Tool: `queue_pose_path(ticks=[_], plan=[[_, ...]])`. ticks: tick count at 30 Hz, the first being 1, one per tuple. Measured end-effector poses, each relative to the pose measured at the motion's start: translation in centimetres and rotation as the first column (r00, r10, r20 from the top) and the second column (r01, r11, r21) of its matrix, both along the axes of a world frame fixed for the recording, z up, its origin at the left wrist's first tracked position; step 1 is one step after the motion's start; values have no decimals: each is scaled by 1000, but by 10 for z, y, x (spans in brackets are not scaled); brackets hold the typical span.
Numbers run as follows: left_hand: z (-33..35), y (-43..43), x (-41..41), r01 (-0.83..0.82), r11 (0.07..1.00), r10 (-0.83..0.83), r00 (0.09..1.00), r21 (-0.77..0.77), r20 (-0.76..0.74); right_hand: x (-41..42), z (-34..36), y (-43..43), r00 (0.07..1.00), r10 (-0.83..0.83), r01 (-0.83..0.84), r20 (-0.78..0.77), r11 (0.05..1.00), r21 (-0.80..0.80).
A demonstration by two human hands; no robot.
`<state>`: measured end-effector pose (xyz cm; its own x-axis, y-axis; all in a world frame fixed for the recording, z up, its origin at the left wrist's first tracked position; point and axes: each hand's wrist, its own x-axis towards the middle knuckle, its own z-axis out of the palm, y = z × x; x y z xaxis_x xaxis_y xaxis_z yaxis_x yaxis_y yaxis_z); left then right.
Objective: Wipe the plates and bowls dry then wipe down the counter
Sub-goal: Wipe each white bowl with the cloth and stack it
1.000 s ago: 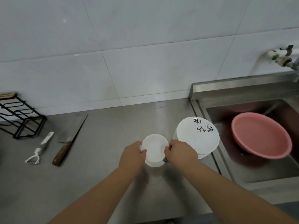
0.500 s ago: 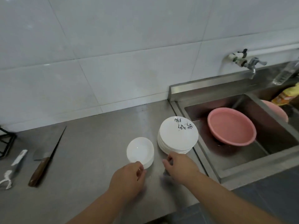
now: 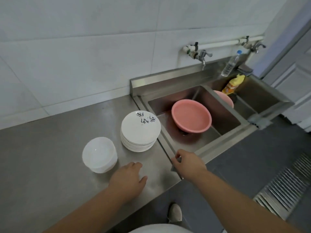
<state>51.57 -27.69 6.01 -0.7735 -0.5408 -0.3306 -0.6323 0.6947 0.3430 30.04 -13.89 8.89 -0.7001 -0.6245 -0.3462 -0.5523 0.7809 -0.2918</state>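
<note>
A stack of white bowls (image 3: pixel 99 154) stands on the steel counter (image 3: pixel 50 157). To its right is a stack of white plates (image 3: pixel 140 130), the top one with black brush marks. My left hand (image 3: pixel 127 179) hovers over the counter just in front and right of the bowls, fingers loosely spread, holding nothing. My right hand (image 3: pixel 186 163) is at the counter's front corner by the sink rim, fingers pinched on what looks like a small grey cloth (image 3: pixel 175 166), mostly hidden under the hand.
A pink basin (image 3: pixel 191 115) sits in the left sink (image 3: pixel 218 142), and a second pink basin (image 3: pixel 225 98) in the right sink. Taps (image 3: pixel 202 56), a plastic bottle (image 3: pixel 230 64) and a yellow packet (image 3: pixel 234 84) are behind. A floor grate (image 3: pixel 286 185) lies at right.
Both hands came off the top bowl and drew back toward me. My right hand moved right to the sink rim. The view swung right, so the knife and rack left the frame.
</note>
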Motion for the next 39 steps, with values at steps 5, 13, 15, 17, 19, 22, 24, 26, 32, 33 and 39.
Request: queue_pose_path(ticks=[5, 13, 15, 17, 19, 22, 24, 26, 32, 33, 39], plan=[[-4, 3, -33, -20, 993, 27, 998, -115, 64, -56, -15, 3, 998, 55, -55, 31, 998, -18], [-8, 27, -85, -349, 924, 372, 916, -158, 151, -152, -29, -16, 957, 278, -273, 84, 960, -67], [-9, 31, -96, -439, 888, 455, 880, -135, 138, -175, -35, -20, 930, 354, -357, 99, 934, 13], [-11, 34, -104, -514, 848, 529, 838, -132, 132, -191, -41, -21, 906, 407, -420, 117, 899, 124], [-9, 37, -110, -563, 812, 581, 805, -153, 123, -198, -45, -22, 895, 427, -444, 132, 882, 158], [0, 37, -115, -643, 750, 660, 744, -158, 106, -199, -48, -26, 873, 475, -485, 115, 871, 85], [3, 32, -115, -697, 702, 709, 702, -143, 60, -197, -46, -34, 839, 535, -542, 101, 839, 51], [4, 25, -115, -738, 662, 744, 668, -130, -7, -192, -42, -45, 810, 582, -586, 73, 810, 36], [12, 2, -123, -749, 654, 742, 663, -111, -99, -175, -26, -89, 732, 681, -681, -15, 732, -13], [11, -4, -122, -749, 655, 742, 662, -100, -103, -172, -24, -98, 724, 690, -690, -19, 723, -30], [-3, -28, -118, -786, 617, 783, 610, 26, -124, -148, -20, -138, 690, 723, -718, 39, 690, -90]])
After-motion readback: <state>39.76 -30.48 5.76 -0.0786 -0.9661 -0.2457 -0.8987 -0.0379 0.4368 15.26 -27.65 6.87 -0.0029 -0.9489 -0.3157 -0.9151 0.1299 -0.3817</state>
